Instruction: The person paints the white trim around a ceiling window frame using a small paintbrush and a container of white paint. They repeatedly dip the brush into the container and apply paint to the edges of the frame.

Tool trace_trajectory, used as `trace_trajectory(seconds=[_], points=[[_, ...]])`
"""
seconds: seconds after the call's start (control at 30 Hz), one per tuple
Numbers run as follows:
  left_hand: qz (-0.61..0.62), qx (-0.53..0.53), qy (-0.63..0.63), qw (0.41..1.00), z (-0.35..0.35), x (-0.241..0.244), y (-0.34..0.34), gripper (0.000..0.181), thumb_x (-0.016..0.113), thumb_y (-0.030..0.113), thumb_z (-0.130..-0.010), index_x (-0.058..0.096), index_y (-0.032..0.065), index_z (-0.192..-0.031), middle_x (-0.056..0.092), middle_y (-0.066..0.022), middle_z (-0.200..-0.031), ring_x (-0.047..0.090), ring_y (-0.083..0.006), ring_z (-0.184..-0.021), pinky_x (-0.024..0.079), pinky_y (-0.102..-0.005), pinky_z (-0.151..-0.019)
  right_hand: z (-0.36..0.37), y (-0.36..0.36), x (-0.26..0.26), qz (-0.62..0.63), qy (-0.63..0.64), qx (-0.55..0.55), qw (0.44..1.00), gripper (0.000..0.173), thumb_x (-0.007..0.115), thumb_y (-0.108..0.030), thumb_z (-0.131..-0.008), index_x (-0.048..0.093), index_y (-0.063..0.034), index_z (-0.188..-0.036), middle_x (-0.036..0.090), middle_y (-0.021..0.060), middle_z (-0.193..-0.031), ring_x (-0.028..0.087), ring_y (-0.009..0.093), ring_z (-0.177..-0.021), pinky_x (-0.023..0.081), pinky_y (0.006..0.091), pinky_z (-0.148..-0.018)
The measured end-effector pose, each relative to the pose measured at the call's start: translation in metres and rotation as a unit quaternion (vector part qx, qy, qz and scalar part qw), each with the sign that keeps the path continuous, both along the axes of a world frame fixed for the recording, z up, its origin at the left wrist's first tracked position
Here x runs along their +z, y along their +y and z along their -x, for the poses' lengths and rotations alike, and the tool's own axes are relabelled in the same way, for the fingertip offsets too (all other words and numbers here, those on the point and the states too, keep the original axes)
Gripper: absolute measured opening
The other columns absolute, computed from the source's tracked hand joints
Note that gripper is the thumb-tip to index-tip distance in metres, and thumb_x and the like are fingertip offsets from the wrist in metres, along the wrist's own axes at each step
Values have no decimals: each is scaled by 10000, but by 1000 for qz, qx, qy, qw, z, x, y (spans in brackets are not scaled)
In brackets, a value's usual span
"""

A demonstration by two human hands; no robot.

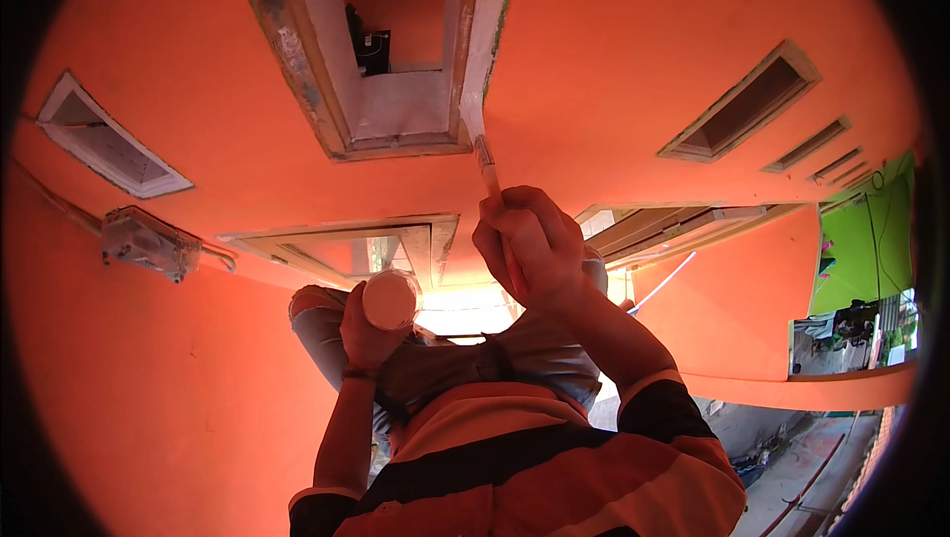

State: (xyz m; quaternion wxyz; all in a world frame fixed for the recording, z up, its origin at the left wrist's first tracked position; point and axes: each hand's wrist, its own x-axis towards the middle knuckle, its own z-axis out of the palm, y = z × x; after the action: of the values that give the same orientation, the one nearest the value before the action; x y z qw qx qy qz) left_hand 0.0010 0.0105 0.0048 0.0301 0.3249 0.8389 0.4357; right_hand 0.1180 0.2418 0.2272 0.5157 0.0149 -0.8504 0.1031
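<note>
My left hand (pixel 369 338) is wrapped around a small clear cup (pixel 392 300) with pale paint inside, held in front of my knee. In my right hand (pixel 536 244) is a slim paintbrush (pixel 490 178), its handle running down through the curled fingers. The bristle end reaches the lower right corner of an opening's frame (pixel 470 110) in the orange wall (pixel 594 54). White paint covers the right side of that frame; its left side is brown with patchy grey and white marks. Whether the bristles touch the frame is hard to tell.
A meter box (pixel 151 242) with a clear cover and conduit juts from the left wall. A smaller vent opening (pixel 115 137) with a whitish frame sits above it. More framed vents (pixel 741 103) run along the right. Below are a window (pixel 364 247) and a door frame (pixel 675 229).
</note>
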Motion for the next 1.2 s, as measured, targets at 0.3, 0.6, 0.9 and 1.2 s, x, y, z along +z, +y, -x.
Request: trace_trajectory(seconds=[0.3,0.6,0.9,1.2], points=[[-2,2,16,1000,0,1,1,878,970,342,-595,535,109,-1321,677,-115,-1204,700,-335,-1067,609,-438,-859,-3,-3,14,4,20,-4,1000,302,794,51,-749,618,5,-990,619,129,-879,649,269,-662,535,346,-517],[-6,2,22,1000,0,-3,-1,885,972,347,-596,529,109,-1323,675,-114,-1202,699,-345,-1062,608,-437,-854,-11,-9,10,39,-11,17,999,312,791,38,-750,624,6,-1011,613,128,-892,653,275,-706,544,357,-536],[-6,5,17,1000,-1,1,0,883,970,355,-604,527,100,-1324,672,-126,-1200,699,-350,-1062,608,-446,-846,-7,-4,-17,44,-34,42,998,386,754,164,-722,629,7,-1052,627,129,-981,576,129,-560,445,257,-454],[5,2,11,1000,0,0,-1,906,977,361,-595,520,94,-1330,663,-131,-1215,692,-350,-1074,607,-447,-849,-3,2,-19,31,-31,52,998,335,730,157,-778,622,29,-1069,621,157,-1016,595,124,-584,450,261,-451]])
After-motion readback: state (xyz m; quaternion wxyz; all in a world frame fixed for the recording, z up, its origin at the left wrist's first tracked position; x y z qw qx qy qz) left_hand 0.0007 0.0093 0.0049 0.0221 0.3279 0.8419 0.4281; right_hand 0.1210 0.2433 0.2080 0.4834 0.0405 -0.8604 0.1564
